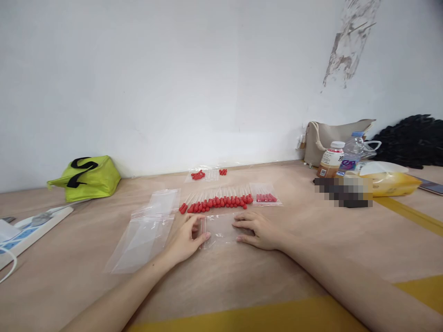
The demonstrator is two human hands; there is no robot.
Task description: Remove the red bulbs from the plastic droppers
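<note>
A small clear zip bag [220, 230] lies flat between my hands, its red-lined seal edge at the left. My left hand [187, 236] rests at that edge, thumb and fingers apart. Spread over the bag's right side, the fingers of my right hand [260, 230] are stretched out. Just beyond lies a row of thin pale sticks with red bulb ends [218, 202], red ends toward me. Right of the row, a clear zip bag [275, 189] contains several such sticks. More clear zip bags [143, 244] are stacked left of my left hand.
Farther back lie bagged red-ended sticks [198, 175]. A lime-green bag [92, 177] and a power strip [38, 230] are at left. At right stand two bottles [332, 159], a beige bag [314, 143], a yellow tissue pack [391, 182] and a black heap [411, 140]. A wall borders the back.
</note>
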